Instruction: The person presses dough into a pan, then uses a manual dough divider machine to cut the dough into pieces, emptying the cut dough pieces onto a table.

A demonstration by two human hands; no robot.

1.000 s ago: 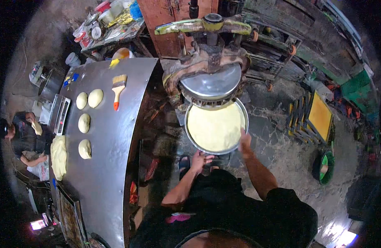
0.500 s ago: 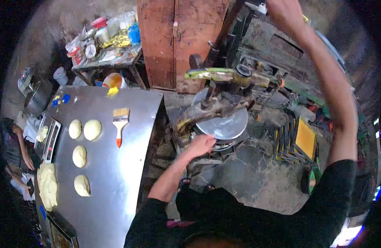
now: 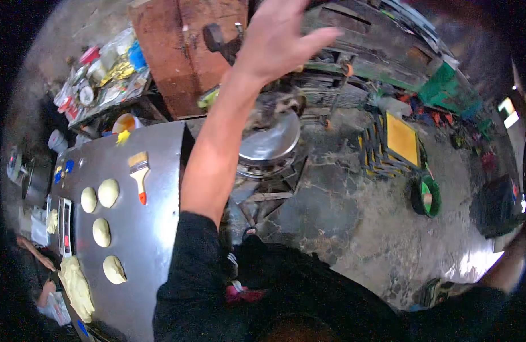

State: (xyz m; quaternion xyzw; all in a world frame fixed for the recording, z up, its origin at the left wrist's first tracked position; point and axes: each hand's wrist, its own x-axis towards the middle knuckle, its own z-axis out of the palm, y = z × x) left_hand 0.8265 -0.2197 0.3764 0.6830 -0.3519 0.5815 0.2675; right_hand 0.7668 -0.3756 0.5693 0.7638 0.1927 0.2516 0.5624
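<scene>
My left hand (image 3: 271,43) is raised in front of me at the top of the view, thumb spread wide and nothing visible in it. Its fingertips run out of the frame. Beneath and behind that arm stands a machine with a round metal bowl (image 3: 274,139), partly hidden by my forearm. At the far right edge only part of my right forearm (image 3: 505,271) shows; the hand itself is outside the picture. To my left, a steel table (image 3: 143,245) carries several rounded dough pieces (image 3: 108,192), a larger dough slab (image 3: 77,290), a flat brush (image 3: 140,178) and a scale (image 3: 65,228).
Flat dark-edged panels with a yellow face (image 3: 402,139) stand on the concrete floor, near a green tub (image 3: 427,196). A cluttered side table (image 3: 106,105) stands by reddish-brown doors (image 3: 177,51). Another person's arm (image 3: 37,255) reaches in at the left edge.
My left hand has left the metal bowl's edge and risen, opening out. My right arm has dropped from overhead to the far right. The whole view has turned rightward.
</scene>
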